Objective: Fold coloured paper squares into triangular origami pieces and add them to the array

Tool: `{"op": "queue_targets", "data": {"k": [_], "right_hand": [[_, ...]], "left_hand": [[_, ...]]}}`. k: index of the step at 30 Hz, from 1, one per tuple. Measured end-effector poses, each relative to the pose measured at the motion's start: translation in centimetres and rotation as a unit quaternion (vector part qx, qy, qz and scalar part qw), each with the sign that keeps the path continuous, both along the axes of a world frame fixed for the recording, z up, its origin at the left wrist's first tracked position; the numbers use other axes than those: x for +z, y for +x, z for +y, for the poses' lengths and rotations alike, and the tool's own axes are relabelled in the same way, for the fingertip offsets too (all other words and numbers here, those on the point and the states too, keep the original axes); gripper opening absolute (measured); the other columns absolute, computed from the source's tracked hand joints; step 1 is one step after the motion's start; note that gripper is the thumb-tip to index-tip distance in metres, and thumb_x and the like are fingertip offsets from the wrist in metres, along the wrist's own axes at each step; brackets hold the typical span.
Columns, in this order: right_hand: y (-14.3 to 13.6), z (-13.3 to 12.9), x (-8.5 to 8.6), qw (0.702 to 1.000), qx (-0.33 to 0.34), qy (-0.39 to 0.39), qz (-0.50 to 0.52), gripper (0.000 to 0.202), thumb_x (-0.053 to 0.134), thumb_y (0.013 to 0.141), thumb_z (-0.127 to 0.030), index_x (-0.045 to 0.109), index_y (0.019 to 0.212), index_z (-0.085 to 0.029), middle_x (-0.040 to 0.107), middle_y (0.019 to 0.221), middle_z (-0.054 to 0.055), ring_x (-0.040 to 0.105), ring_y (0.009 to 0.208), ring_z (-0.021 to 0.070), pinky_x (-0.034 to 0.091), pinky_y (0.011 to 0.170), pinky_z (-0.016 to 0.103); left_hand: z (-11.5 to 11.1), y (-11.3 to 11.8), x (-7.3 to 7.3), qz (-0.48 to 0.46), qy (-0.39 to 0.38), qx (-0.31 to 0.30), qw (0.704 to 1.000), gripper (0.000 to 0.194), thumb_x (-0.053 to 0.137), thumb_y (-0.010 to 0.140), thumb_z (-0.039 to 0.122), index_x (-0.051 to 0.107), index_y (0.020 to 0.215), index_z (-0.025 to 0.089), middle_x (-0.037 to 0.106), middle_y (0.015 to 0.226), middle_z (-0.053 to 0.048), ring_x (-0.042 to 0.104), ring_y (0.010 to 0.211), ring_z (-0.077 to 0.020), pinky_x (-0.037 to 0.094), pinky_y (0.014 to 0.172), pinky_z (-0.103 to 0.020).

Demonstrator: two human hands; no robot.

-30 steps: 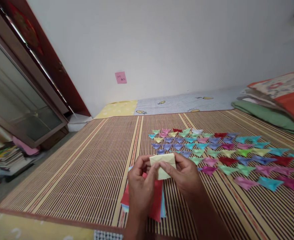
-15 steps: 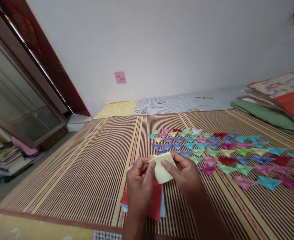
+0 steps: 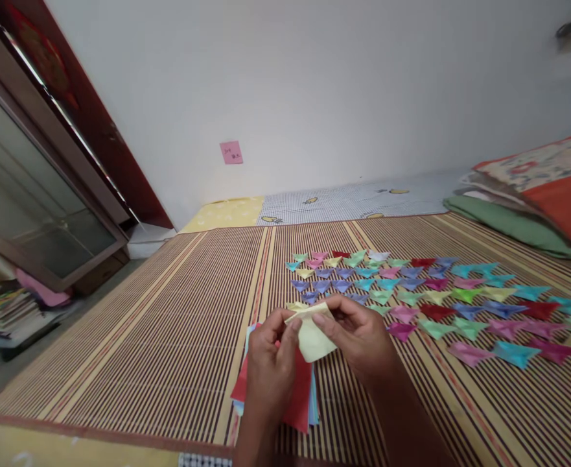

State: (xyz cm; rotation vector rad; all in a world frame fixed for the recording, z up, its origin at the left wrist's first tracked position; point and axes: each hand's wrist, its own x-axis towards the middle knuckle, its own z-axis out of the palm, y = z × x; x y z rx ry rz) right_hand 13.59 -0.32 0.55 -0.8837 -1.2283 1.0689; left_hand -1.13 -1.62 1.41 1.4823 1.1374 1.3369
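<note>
Your left hand (image 3: 270,357) clamps the upper left corner of the yellow paper (image 3: 315,338) between thumb and fingers; your right hand (image 3: 365,340) clamps its right side, thumb on the near face. The paper's lower edge hangs free near the red-topped stack (image 3: 299,403).

From my head, my one camera looks forward and down, with my left hand (image 3: 269,371) and right hand (image 3: 365,345) near at lower centre, the wall (image 3: 314,91) farther off across the top.
</note>
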Motion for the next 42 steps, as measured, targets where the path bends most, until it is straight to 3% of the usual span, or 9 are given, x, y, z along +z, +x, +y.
{"op": "queue_targets", "data": {"k": [4, 10, 14, 17, 23, 29, 33, 39, 42], "right_hand": [[0.4, -0.1, 0.3, 1.0, -0.026, 0.003, -0.002, 0.017, 0.072, 0.086, -0.037, 0.072, 0.082, -0.02, 0.067, 0.071, 0.001, 0.058, 0.062, 0.0144, 0.047, 0.056, 0.024], [0.7, -0.3, 0.4, 0.997, -0.064, 0.012, -0.051, 0.025, 0.067, 0.09, -0.04, 0.066, 0.074, -0.02, 0.058, 0.061, -0.002, 0.05, 0.055, 0.0133, 0.041, 0.049, 0.024], [0.8, -0.4, 0.7, 0.989, -0.049, 0.061, -0.127, 0.014, 0.068, 0.089, -0.032, 0.072, 0.083, -0.021, 0.064, 0.069, -0.001, 0.055, 0.062, 0.015, 0.041, 0.055, 0.025], [0.5, -0.4, 0.7, 0.976, -0.069, 0.11, -0.175, 0.017, 0.065, 0.092, -0.029, 0.069, 0.078, -0.021, 0.066, 0.072, -0.001, 0.058, 0.065, 0.0153, 0.043, 0.06, 0.026], [-0.2, -0.6, 0.5, 0.966, -0.14, 0.097, -0.196, 0.021, 0.061, 0.095, -0.032, 0.066, 0.078, -0.02, 0.063, 0.069, -0.001, 0.057, 0.062, 0.0153, 0.043, 0.06, 0.027], [0.4, -0.4, 1.0, 0.978, -0.039, 0.087, -0.185, 0.017, 0.062, 0.093, -0.03, 0.07, 0.081, -0.02, 0.069, 0.076, 0.0, 0.062, 0.07, 0.0168, 0.046, 0.065, 0.028], [0.4, -0.5, 1.1, 0.976, -0.025, 0.09, -0.199, 0.018, 0.061, 0.092, -0.026, 0.068, 0.077, -0.02, 0.065, 0.072, -0.001, 0.06, 0.069, 0.0163, 0.044, 0.066, 0.028], [0.4, -0.6, 0.7, 0.983, -0.02, 0.049, -0.178, 0.019, 0.059, 0.093, -0.03, 0.065, 0.077, -0.02, 0.063, 0.068, -0.001, 0.057, 0.065, 0.0163, 0.043, 0.061, 0.028], [0.5, -0.5, 0.9, 0.982, 0.009, 0.051, -0.182, 0.016, 0.061, 0.092, -0.03, 0.068, 0.081, -0.02, 0.066, 0.073, 0.0, 0.06, 0.069, 0.0172, 0.045, 0.064, 0.028]], "left_hand": [[-0.1, -0.2, -0.1, 0.021, 0.009, -0.019, 1.0, 0.03, 0.054, 0.099, 0.039, 0.06, 0.076, 0.019, 0.049, 0.064, 0.003, 0.044, 0.06, -0.0129, 0.036, 0.055, -0.022], [-0.2, 0.2, -0.3, -0.063, -0.039, -0.011, 0.997, 0.024, 0.065, 0.092, 0.041, 0.062, 0.085, 0.019, 0.056, 0.069, 0.002, 0.051, 0.065, -0.0141, 0.041, 0.058, -0.022], [-0.4, 0.2, 0.0, -0.051, -0.026, 0.0, 0.998, 0.029, 0.062, 0.094, 0.043, 0.06, 0.078, 0.019, 0.051, 0.063, 0.003, 0.045, 0.058, -0.0124, 0.036, 0.052, -0.021], [-0.3, 0.2, 0.1, -0.038, -0.014, 0.009, 0.999, 0.034, 0.057, 0.097, 0.045, 0.059, 0.075, 0.019, 0.049, 0.062, 0.004, 0.043, 0.056, -0.0115, 0.035, 0.049, -0.02], [0.0, 0.6, -0.1, -0.108, -0.079, -0.058, 0.989, 0.024, 0.075, 0.085, 0.037, 0.065, 0.094, 0.018, 0.06, 0.071, 0.002, 0.055, 0.063, -0.0126, 0.046, 0.058, -0.021], [-0.1, 0.0, 0.0, -0.011, -0.039, -0.053, 0.998, 0.028, 0.061, 0.094, 0.04, 0.063, 0.078, 0.017, 0.056, 0.068, 0.001, 0.049, 0.061, -0.0125, 0.038, 0.056, -0.022], [-0.1, -0.4, 0.3, 0.065, -0.02, -0.06, 0.996, 0.033, 0.06, 0.094, 0.037, 0.054, 0.067, 0.019, 0.044, 0.06, 0.005, 0.04, 0.056, -0.0114, 0.03, 0.051, -0.022], [0.0, -0.7, -0.4, 0.017, -0.084, -0.101, 0.991, 0.012, 0.068, 0.086, 0.028, 0.064, 0.08, 0.019, 0.056, 0.071, 0.002, 0.049, 0.063, -0.0139, 0.038, 0.058, -0.023], [-0.1, -0.8, -0.5, 0.024, -0.093, -0.109, 0.989, 0.012, 0.065, 0.087, 0.027, 0.067, 0.079, 0.018, 0.056, 0.069, 0.002, 0.048, 0.062, -0.0137, 0.037, 0.057, -0.023]]}}
